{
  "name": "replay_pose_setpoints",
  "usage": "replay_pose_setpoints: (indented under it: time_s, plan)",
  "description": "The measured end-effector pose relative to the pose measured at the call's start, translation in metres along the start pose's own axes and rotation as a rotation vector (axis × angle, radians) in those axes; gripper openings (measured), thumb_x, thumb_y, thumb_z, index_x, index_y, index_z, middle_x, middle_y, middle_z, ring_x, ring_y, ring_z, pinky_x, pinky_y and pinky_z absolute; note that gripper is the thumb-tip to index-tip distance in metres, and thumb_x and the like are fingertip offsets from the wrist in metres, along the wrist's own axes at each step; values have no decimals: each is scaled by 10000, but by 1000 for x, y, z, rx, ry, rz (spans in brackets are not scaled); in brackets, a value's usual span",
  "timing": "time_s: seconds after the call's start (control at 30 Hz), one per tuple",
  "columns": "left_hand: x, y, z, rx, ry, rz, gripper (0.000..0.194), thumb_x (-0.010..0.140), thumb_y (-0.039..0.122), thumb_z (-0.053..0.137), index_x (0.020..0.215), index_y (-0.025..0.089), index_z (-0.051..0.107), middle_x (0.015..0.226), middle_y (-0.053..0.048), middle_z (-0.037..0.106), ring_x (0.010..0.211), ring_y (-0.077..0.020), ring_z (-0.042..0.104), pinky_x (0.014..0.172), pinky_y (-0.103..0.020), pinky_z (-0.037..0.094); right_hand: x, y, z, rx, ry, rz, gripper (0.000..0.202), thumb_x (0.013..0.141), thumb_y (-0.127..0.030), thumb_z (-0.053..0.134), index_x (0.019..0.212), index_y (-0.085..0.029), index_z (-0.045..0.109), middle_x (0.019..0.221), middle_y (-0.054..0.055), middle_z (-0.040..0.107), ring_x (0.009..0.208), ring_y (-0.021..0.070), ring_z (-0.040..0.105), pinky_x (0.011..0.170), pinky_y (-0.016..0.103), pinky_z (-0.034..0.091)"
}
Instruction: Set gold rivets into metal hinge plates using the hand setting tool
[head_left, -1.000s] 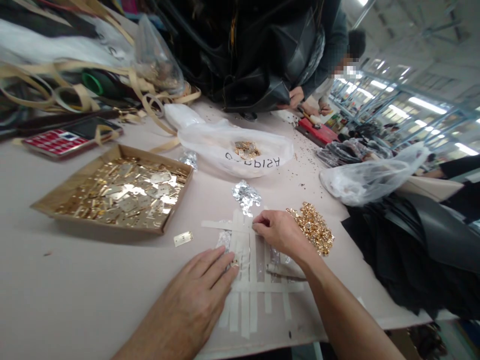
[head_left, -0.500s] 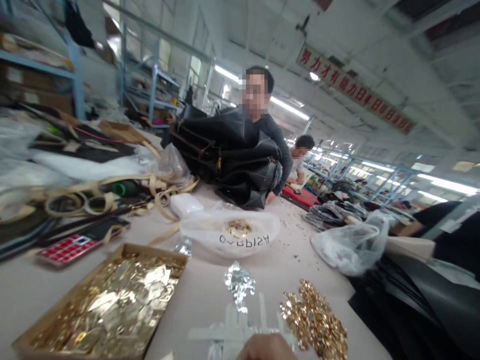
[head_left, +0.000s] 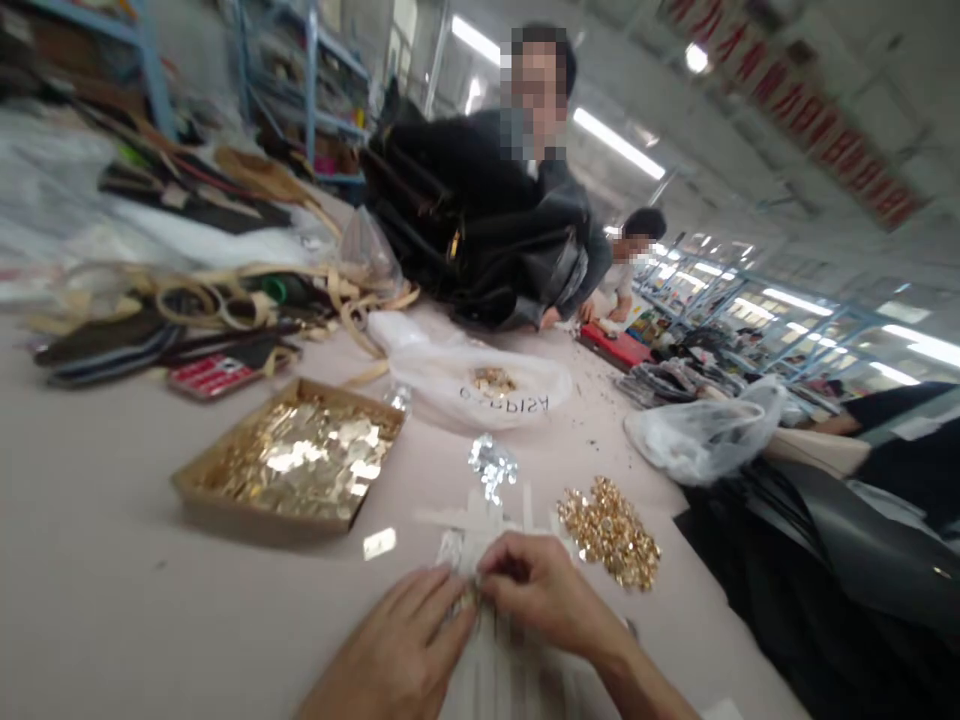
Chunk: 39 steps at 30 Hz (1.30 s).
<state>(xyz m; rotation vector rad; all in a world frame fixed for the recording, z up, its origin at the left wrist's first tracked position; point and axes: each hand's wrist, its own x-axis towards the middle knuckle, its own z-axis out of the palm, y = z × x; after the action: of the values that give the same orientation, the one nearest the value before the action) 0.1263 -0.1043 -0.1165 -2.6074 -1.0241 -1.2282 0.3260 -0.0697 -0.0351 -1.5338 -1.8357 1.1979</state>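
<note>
My left hand (head_left: 397, 640) lies low over the pale strips (head_left: 487, 660), its fingers stretched out and their tips near a small piece I cannot make out. Just right of it, my right hand (head_left: 544, 590) is closed in a pinch, thumb and index finger together; what sits between them is too small to tell. Ahead of my hands is a little pile of silver metal pieces (head_left: 493, 466). Gold metal pieces (head_left: 611, 535) are heaped to the right. A single flat gold plate (head_left: 379, 543) rests left of my hands, near a cardboard box (head_left: 262, 520) full of gold plates.
A white plastic bag (head_left: 427, 375) with gold pieces lies farther back. Behind it, a person (head_left: 581, 200) leans over stacked black bags (head_left: 480, 240). Straps (head_left: 247, 305) clutter the left; a clear bag (head_left: 697, 430) and black sheets (head_left: 817, 560) lie right. Another person (head_left: 619, 280) works behind.
The view has tilted down, so the table appears higher. My left hand has come into view, and my right hand, earlier only partly visible at the bottom edge, now shows fully beside it.
</note>
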Motion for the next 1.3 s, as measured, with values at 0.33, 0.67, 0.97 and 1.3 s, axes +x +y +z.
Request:
replay_pose_setpoints:
  time_s: [0.33, 0.67, 0.97, 1.3]
  plan:
    - [17, 16, -25, -141, -278, -139, 329, 926, 90, 476, 1206, 164, 631, 1294, -116, 637, 1254, -269, 567, 1079, -488, 487, 1, -3, -4, -51, -99, 22, 158, 772, -138, 656, 914, -164, 719, 749, -18, 714, 663, 98, 613, 637, 220, 479]
    - [17, 17, -27, -183, -320, -158, 327, 945, 101, 490, 1247, 147, 607, 1282, -120, 622, 1280, -260, 535, 1114, -471, 455, 11, -22, -6, -341, -208, -50, 218, 801, -104, 625, 976, -195, 719, 768, -18, 738, 687, 114, 659, 653, 230, 482]
    - [20, 17, -27, -194, -333, -167, 294, 963, 125, 475, 1217, 157, 619, 1252, -118, 628, 1269, -251, 537, 1112, -469, 450, 11, -27, -5, -383, -227, -37, 223, 799, -84, 613, 950, -193, 736, 762, -20, 750, 676, 111, 667, 632, 222, 483]
    - [19, 16, -26, -173, -332, -134, 312, 960, 124, 498, 1248, 147, 615, 1320, -132, 615, 1314, -253, 520, 1123, -481, 443, 15, -39, -10, -434, -235, 11, 228, 783, -104, 664, 965, -217, 742, 794, 0, 754, 693, 136, 654, 634, 251, 473]
